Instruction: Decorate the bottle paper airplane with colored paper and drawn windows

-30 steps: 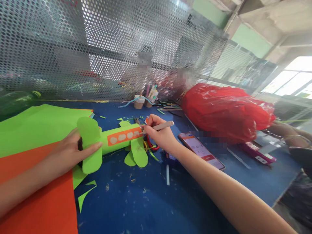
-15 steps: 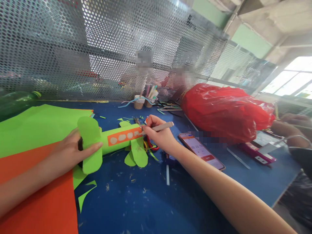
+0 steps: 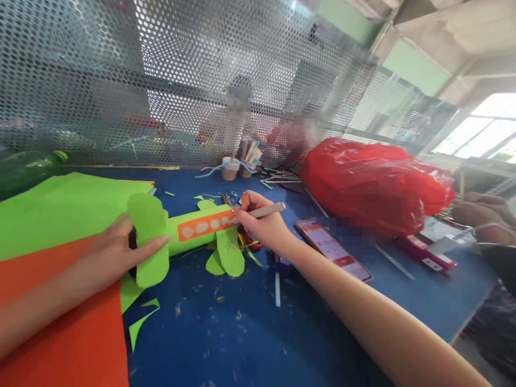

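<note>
A green paper tube (image 3: 189,232) with green paper flaps and an orange strip of pale ovals lies on the blue table (image 3: 242,333). My left hand (image 3: 108,257) is wrapped round the tube's near end, fingers against a rounded green flap. My right hand (image 3: 262,223) pinches a grey pen (image 3: 264,210), whose tip rests at the far end of the orange strip.
Green paper sheets (image 3: 60,209) and an orange sheet (image 3: 68,333) lie at the left. A phone (image 3: 332,250) sits right of my wrist, a red plastic bag (image 3: 371,183) behind it. Cups of sticks (image 3: 239,164) stand by the perforated metal screen (image 3: 193,80). Another person's hands (image 3: 481,209) are at the far right.
The pen tip has shifted very slightly left along the orange strip. The other person's hands at the right have moved. My left hand has stayed put.
</note>
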{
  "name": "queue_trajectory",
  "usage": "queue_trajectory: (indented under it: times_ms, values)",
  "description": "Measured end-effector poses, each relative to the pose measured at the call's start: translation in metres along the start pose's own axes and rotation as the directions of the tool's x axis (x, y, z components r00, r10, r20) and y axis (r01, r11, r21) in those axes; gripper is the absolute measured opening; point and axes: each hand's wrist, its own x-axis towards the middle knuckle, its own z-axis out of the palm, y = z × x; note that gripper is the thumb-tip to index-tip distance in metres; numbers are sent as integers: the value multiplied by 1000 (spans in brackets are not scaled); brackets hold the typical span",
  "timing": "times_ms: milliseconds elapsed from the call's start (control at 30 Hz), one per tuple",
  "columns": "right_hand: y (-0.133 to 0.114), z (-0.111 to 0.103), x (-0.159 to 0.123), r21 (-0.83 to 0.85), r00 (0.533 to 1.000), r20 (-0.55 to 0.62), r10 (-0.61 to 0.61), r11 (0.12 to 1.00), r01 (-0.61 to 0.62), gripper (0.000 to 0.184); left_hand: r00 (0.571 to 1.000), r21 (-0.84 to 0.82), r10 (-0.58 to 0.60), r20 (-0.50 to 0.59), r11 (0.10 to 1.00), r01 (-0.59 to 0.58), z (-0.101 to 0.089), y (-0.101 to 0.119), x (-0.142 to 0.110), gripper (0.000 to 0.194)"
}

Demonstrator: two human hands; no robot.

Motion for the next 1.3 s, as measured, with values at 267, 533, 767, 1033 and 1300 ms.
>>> queue_trajectory:
  times_ms: [267, 533, 767, 1033, 1300]
  values:
    - [2, -1, 0, -6, 1000, 1, -24, 1000, 24, 20, 999, -30, -9, 32, 999, 10, -1, -1, 0, 76]
    - [1, -1, 0, -3, 1000, -4, -27, 1000, 27, 19, 1000, -24, -7, 22, 1000, 8, -1, 0, 0, 76]
    - [-1, -1, 0, 1, 1000, 12, -13, 1000, 13, 19, 999, -29, -16, 36, 999, 17, -1, -3, 0, 77]
    - [2, -1, 1, -13, 999, 7, -40, 999, 40, 19, 999, -16, -19, 38, 1000, 20, -1, -2, -1, 76]
    - [2, -1, 1, -20, 999, 3, -38, 999, 38, 19, 999, -19, -10, 44, 1000, 10, 0, -5, 1, 78]
